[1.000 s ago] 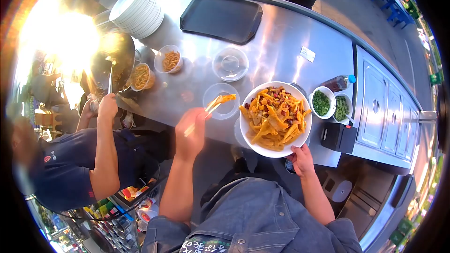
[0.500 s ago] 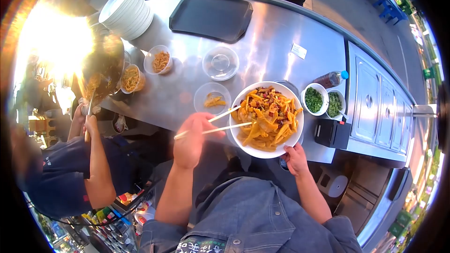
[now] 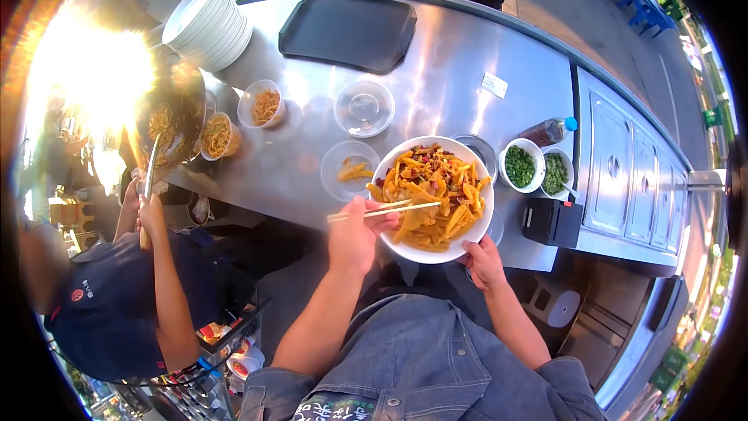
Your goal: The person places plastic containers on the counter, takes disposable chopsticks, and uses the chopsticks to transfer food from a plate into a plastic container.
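Note:
My left hand [image 3: 356, 238] is closed around a pair of wooden chopsticks [image 3: 417, 206], whose tips lie over the food in a white bowl [image 3: 488, 206]. Fried potato strips [image 3: 456, 218] with dark red bits fill the bowl, the strips coated orange-yellow. At its lower right rim, my right hand [image 3: 485, 263] grips the bowl and holds it tilted over the counter's near edge. Just left of the bowl, a clear plastic tub [image 3: 331, 173] contains a few of the same strips. Whether the tips pinch a strip is hard to see.
Two tubs of chopped greens [image 3: 520, 166], a blue-capped bottle [image 3: 549, 132] and a black box [image 3: 552, 222] stand at right. Behind are a clear tub [image 3: 365, 107], a black tray [image 3: 348, 30] and stacked plates [image 3: 209, 27]. At left, a co-worker [image 3: 125, 296] stirs a wok [image 3: 179, 109].
My left hand and the chopsticks have moved right, further over the bowl. The bowl has shifted slightly left. The co-worker's utensil has moved within the wok.

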Demonstrator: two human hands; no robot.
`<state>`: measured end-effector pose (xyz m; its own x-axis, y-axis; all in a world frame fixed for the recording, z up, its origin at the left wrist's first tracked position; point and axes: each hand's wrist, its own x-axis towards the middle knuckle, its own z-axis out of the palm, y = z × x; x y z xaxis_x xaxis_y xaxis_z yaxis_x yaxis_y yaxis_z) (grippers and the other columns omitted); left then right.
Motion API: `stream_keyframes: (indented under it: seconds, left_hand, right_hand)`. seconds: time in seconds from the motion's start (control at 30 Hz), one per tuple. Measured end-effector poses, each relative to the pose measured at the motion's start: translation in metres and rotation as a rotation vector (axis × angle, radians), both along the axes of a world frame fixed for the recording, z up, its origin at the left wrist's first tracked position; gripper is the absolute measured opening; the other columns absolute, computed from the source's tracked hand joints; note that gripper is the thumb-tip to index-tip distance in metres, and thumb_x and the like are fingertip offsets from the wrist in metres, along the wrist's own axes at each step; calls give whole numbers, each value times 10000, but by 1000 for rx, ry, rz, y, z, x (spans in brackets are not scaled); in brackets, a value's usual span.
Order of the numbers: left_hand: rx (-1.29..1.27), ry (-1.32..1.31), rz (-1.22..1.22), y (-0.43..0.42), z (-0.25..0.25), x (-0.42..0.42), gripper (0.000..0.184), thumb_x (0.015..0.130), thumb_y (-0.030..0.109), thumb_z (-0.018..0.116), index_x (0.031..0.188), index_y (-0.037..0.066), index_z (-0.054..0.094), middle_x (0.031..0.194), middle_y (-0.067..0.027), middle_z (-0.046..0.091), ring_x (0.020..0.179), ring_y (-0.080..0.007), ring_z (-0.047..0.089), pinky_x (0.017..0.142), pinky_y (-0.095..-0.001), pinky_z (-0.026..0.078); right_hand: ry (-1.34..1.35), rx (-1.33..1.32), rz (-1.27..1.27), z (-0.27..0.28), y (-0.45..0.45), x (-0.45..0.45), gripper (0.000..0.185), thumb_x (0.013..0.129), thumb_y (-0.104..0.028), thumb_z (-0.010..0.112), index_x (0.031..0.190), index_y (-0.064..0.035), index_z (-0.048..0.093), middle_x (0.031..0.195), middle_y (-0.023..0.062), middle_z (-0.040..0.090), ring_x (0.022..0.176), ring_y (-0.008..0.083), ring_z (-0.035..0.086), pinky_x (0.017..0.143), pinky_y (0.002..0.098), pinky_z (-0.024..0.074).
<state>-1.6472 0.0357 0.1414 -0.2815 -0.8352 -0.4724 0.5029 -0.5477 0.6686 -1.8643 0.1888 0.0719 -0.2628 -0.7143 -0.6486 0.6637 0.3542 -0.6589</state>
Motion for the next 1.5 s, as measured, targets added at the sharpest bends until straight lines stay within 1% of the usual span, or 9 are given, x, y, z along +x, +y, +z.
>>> stream_keyframes:
  seconds: [0.5, 0.8, 0.93, 1.0, 1.13, 1.23, 1.3, 1.43, 1.5]
  left_hand:
    - [54, 147, 172, -37, 3, 43, 302, 1019, 247, 442, 874, 37, 602, 863, -154, 673, 777, -253, 684, 735, -365, 585]
    - [-132, -169, 330, -72, -43, 87, 286, 1006, 226, 468, 876, -2, 582, 840, -149, 640, 746, -275, 675, 725, -363, 579]
    - [-173, -413, 180, -70, -57, 86, 253, 1005, 193, 451, 912, -19, 552, 865, -149, 628, 741, -267, 672, 723, -362, 578]
    - [-248, -505, 177, -59, -34, 83, 222, 1002, 153, 428, 931, -25, 542, 912, -157, 619, 746, -254, 672, 725, -359, 573]
    - [-334, -434, 77, -26, 29, 73, 205, 999, 123, 417, 954, -32, 543, 925, -156, 617, 749, -246, 672, 730, -353, 569]
    - [-591, -357, -234, 9, 54, 47, 222, 1001, 93, 397, 977, -57, 559, 963, -174, 612, 788, -232, 663, 745, -325, 549]
    - [-985, -575, -368, 21, 56, 30, 226, 996, 90, 424, 913, -47, 583, 951, -176, 610, 881, -222, 628, 749, -309, 536]
    - [-861, -645, -300, 43, 29, 8, 193, 979, 65, 469, 875, -31, 600, 887, -126, 629, 952, -208, 588, 742, -297, 518]
    - [-982, -746, -282, 45, 19, 9, 182, 973, 50, 473, 870, -32, 598, 900, -129, 630, 912, -208, 601, 732, -301, 516]
  right_hand:
    - [-22, -32, -23, -6, 4, -10, 367, 893, -2, 507, 1258, -18, 470, 1126, 113, 636, 953, 233, 670, 802, 381, 581]
    - [23, -19, -68, 9, 7, -14, 349, 903, 3, 483, 1251, 5, 451, 1157, 144, 609, 978, 259, 659, 845, 399, 565]
    - [50, -23, -62, 13, 7, -14, 346, 904, 9, 477, 1249, 6, 453, 1151, 140, 611, 980, 258, 658, 853, 399, 562]
    - [62, -11, -53, 13, 10, -15, 343, 904, 11, 475, 1247, 8, 455, 1149, 139, 612, 983, 256, 658, 854, 391, 562]
    - [58, -10, -51, 13, 10, -13, 333, 905, 9, 478, 1238, 9, 467, 1148, 130, 615, 987, 249, 656, 851, 381, 563]
    - [40, -22, -29, 10, 11, -15, 329, 906, 6, 479, 1235, 8, 469, 1148, 127, 616, 986, 244, 656, 848, 375, 564]
    - [34, -35, -30, 6, 13, -14, 331, 905, 7, 482, 1236, 7, 469, 1145, 125, 617, 982, 241, 657, 844, 374, 565]
    - [48, -15, -63, 1, 20, -10, 345, 903, 11, 492, 1247, 2, 467, 1137, 116, 619, 962, 230, 658, 820, 356, 567]
    - [53, -16, -94, 6, 25, -5, 350, 903, 12, 493, 1251, -1, 466, 1136, 113, 619, 958, 224, 656, 810, 347, 565]
